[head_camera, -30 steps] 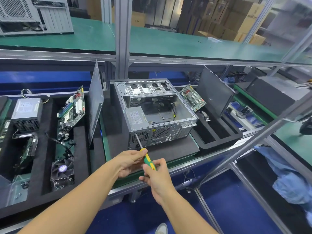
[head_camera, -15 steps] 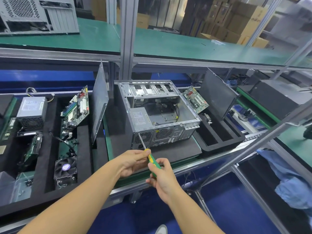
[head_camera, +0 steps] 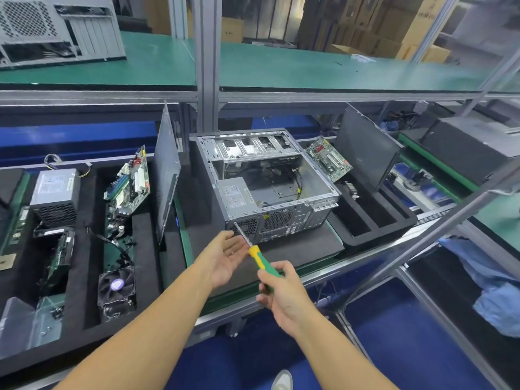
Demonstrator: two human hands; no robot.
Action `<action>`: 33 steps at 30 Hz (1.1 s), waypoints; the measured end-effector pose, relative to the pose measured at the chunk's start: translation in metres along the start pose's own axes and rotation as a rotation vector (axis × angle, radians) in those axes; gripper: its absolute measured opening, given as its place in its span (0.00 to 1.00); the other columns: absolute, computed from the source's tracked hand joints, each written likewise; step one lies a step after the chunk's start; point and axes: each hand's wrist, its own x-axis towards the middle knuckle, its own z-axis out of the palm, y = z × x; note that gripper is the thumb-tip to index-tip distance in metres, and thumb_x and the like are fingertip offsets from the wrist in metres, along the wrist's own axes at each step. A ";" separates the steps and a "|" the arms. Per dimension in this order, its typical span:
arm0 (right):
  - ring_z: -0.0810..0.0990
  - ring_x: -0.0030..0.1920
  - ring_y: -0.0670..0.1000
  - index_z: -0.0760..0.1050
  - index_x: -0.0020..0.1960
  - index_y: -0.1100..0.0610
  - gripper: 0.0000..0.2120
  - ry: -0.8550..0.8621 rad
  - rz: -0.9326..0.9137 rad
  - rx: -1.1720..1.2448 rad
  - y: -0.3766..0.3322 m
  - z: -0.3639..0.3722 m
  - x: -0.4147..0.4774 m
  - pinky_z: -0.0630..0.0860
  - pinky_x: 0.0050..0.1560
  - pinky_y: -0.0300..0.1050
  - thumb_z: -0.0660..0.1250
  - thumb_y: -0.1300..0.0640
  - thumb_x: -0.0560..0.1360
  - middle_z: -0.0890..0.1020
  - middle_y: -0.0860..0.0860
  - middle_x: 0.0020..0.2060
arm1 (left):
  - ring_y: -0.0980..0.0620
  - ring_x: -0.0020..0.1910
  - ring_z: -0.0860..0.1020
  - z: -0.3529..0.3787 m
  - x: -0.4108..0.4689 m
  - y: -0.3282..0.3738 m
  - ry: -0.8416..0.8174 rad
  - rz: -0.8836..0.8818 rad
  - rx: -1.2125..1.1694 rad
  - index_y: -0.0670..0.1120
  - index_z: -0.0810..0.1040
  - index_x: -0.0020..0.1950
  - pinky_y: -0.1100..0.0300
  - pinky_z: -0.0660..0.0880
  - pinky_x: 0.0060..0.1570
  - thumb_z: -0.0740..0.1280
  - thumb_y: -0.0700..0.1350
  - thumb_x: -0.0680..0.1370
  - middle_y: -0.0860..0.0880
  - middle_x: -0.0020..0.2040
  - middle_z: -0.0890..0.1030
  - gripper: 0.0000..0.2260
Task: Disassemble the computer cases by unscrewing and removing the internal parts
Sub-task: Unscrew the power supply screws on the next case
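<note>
An open grey computer case [head_camera: 318,175] lies on a black mat at the centre, its rear panel facing me. A power supply [head_camera: 235,196] sits inside its near left corner. My right hand [head_camera: 281,294] grips the green and yellow handle of a screwdriver [head_camera: 257,256]. The screwdriver tip touches the rear panel's upper left corner, by the power supply grille. My left hand [head_camera: 225,257] is open, palm up, just under the metal shaft with its fingers spread.
A black foam tray [head_camera: 76,266] on the left holds a power supply [head_camera: 55,190], a motherboard [head_camera: 128,187], a fan [head_camera: 116,285] and a leaning side panel [head_camera: 166,175]. Another foam tray [head_camera: 374,220] on the right holds a motherboard [head_camera: 329,159] and panel [head_camera: 365,153]. A second case [head_camera: 56,29] stands on the upper shelf.
My left hand has let go of the screwdriver near its handle and opened flat under the shaft. The screwdriver tip has stayed at the rear panel corner.
</note>
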 end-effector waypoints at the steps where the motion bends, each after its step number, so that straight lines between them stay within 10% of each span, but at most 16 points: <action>1: 0.77 0.34 0.47 0.71 0.53 0.57 0.12 0.025 -0.018 -0.015 0.001 0.000 0.001 0.77 0.30 0.41 0.71 0.66 0.76 0.74 0.58 0.47 | 0.47 0.48 0.80 0.002 0.003 0.003 0.040 0.029 -0.026 0.36 0.77 0.57 0.58 0.81 0.48 0.65 0.44 0.82 0.41 0.50 0.81 0.12; 11: 0.76 0.30 0.50 0.76 0.59 0.67 0.20 -0.015 0.236 0.014 -0.012 0.007 -0.003 0.72 0.27 0.42 0.55 0.52 0.86 0.83 0.60 0.40 | 0.51 0.44 0.80 0.012 0.030 0.004 0.153 0.147 0.013 0.39 0.78 0.51 0.62 0.80 0.39 0.66 0.45 0.82 0.43 0.47 0.81 0.09; 15: 0.82 0.34 0.52 0.75 0.59 0.62 0.08 -0.031 0.117 -0.065 -0.008 0.002 0.001 0.79 0.33 0.44 0.65 0.60 0.82 0.80 0.59 0.46 | 0.52 0.42 0.80 0.012 0.032 0.004 0.167 0.144 -0.006 0.39 0.79 0.48 0.64 0.80 0.33 0.66 0.44 0.82 0.43 0.45 0.81 0.08; 22: 0.78 0.32 0.47 0.73 0.53 0.50 0.15 0.073 0.056 -0.231 -0.002 0.007 0.009 0.73 0.28 0.40 0.72 0.66 0.73 0.79 0.54 0.42 | 0.51 0.40 0.82 0.013 0.030 0.005 0.186 0.148 0.004 0.38 0.80 0.47 0.63 0.81 0.34 0.69 0.43 0.80 0.43 0.42 0.82 0.08; 26: 0.77 0.33 0.49 0.75 0.57 0.54 0.09 0.062 0.118 -0.138 -0.006 0.010 0.007 0.74 0.29 0.42 0.64 0.50 0.82 0.84 0.55 0.43 | 0.51 0.38 0.82 0.012 0.031 0.004 0.212 0.184 0.060 0.37 0.81 0.48 0.61 0.81 0.36 0.71 0.43 0.79 0.43 0.41 0.83 0.09; 33: 0.85 0.38 0.53 0.77 0.58 0.59 0.07 0.027 0.088 -0.144 -0.013 0.008 0.006 0.82 0.37 0.47 0.68 0.61 0.80 0.82 0.59 0.52 | 0.50 0.38 0.82 0.012 0.030 0.005 0.179 0.193 0.079 0.38 0.80 0.47 0.61 0.81 0.37 0.71 0.44 0.79 0.44 0.40 0.83 0.09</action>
